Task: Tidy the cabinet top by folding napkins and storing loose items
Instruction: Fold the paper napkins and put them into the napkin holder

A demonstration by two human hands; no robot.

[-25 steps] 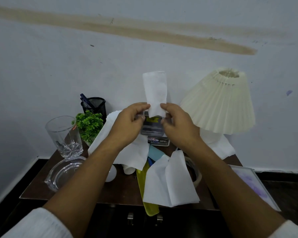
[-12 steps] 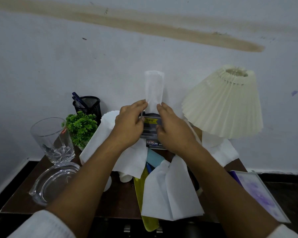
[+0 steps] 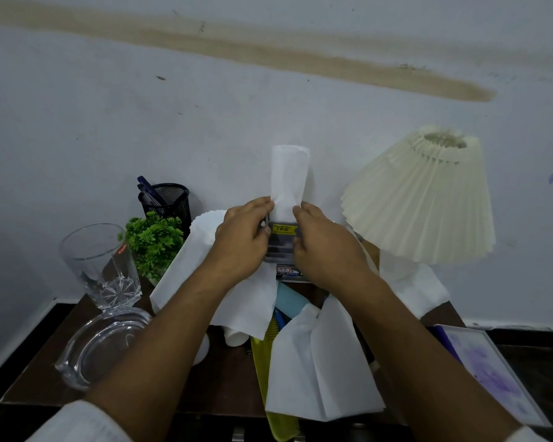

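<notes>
Napkin [image 3: 289,181] upright in open air, lower edges pinched by left hand [image 3: 241,242] and right hand [image 3: 328,248].
</notes>
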